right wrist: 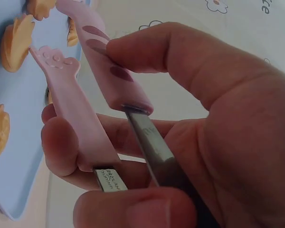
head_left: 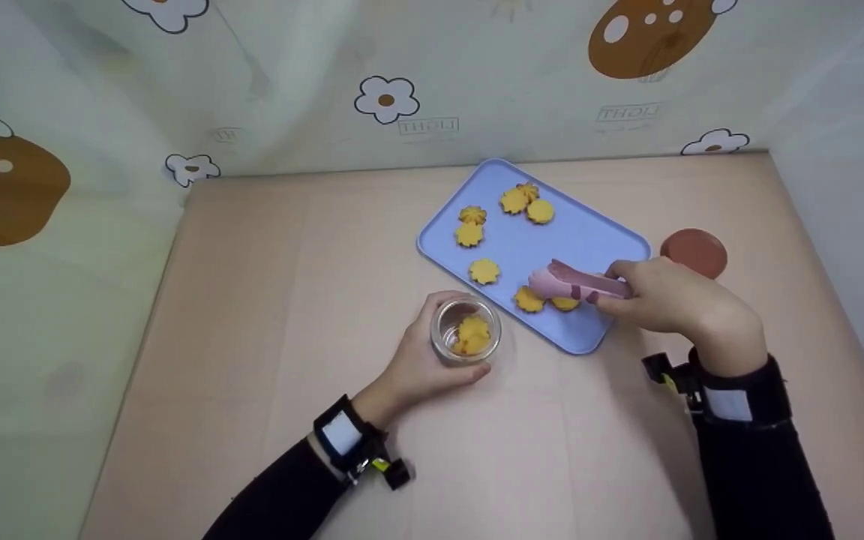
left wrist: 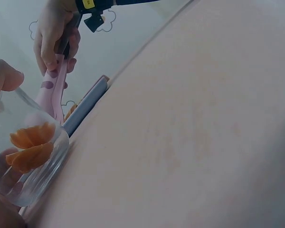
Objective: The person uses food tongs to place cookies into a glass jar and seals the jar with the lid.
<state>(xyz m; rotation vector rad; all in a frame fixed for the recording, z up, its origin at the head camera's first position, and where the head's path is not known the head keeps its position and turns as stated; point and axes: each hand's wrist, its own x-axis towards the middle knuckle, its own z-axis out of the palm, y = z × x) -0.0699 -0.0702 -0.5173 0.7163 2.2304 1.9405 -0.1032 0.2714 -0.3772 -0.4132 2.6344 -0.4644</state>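
Observation:
My left hand (head_left: 426,358) grips a clear glass jar (head_left: 441,352) from its left side, thumb along the near edge. Inside the jar lie flower-shaped yellow cookies (head_left: 472,334); two show through the glass in the left wrist view. Pink paw-tipped tongs (right wrist: 80,114) with metal arms are held in my right hand (head_left: 664,298). In the right wrist view the two tips stand apart with nothing between them. They hover over the right front part of a blue tray (head_left: 589,251), above two cookies (head_left: 529,300) that they partly cover.
More cookies lie on the tray: one single cookie (head_left: 484,271), a pair (head_left: 470,226) at the left and a cluster (head_left: 526,201) at the back. A reddish-brown round lid (head_left: 694,251) rests on the table (head_left: 289,300) beyond my right hand. Patterned cloth (head_left: 289,90) hangs behind.

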